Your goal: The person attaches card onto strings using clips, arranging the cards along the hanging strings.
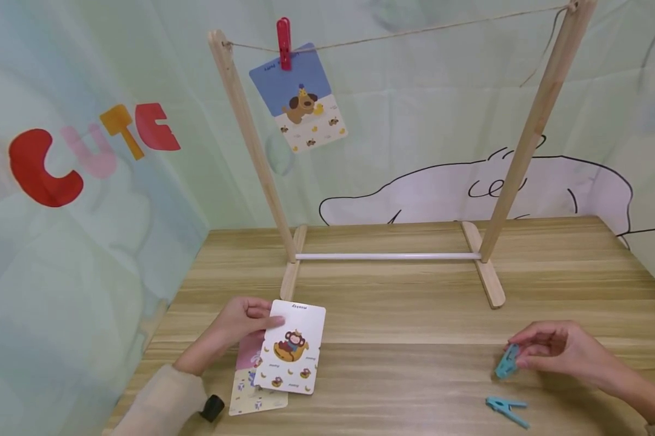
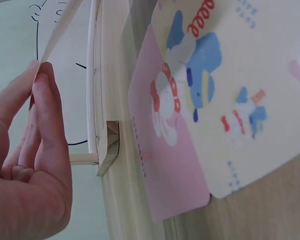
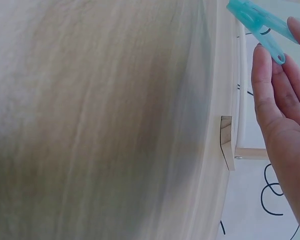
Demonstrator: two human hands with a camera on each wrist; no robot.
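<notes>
My left hand (image 1: 246, 327) pinches a white monkey card (image 1: 297, 333) by its left edge, thumb on the printed face. Under it, a pink and yellow card (image 1: 259, 402) lies on the table, partly covered in the head view; the left wrist view shows its pink part (image 2: 172, 185) well. At the right, my right hand (image 1: 564, 351) holds a teal clothespin (image 1: 506, 362) between thumb and fingers, just above the table. A second teal clothespin (image 1: 506, 410) lies on the wood below that hand.
A wooden frame (image 1: 534, 133) with a white crossbar (image 1: 387, 257) stands at the back. From its string (image 1: 414, 33) hangs a puppy card (image 1: 305, 115), held by a red clothespin (image 1: 284, 42). A black object (image 1: 212, 408) is beside the left sleeve. Printed cloth covers the walls.
</notes>
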